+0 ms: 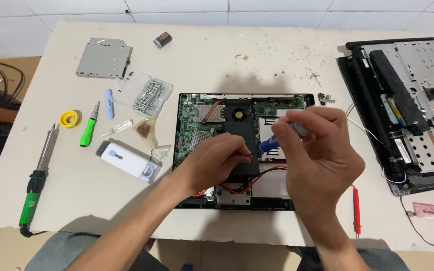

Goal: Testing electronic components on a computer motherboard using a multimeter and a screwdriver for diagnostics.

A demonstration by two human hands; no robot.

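- my left hand (217, 160) lies at the frame's centre, fingers curled down onto the black plastic cover (244, 145) of the opened laptop base (189, 140), pressing rather than gripping
- my right hand (317, 155), right of centre, pinches a blue-handled tool (269, 144) with a pale shaft, its tip down at the board
- i judge it best to brace firmly with the left and keep the tool light, clear of the thin red wires (257, 178)
- the board is green and busy, with copper pipe and a round fan (238, 114)
- far upper left lies a flat grey metal drive (104, 57), with a clear box of screws (149, 95) nearby
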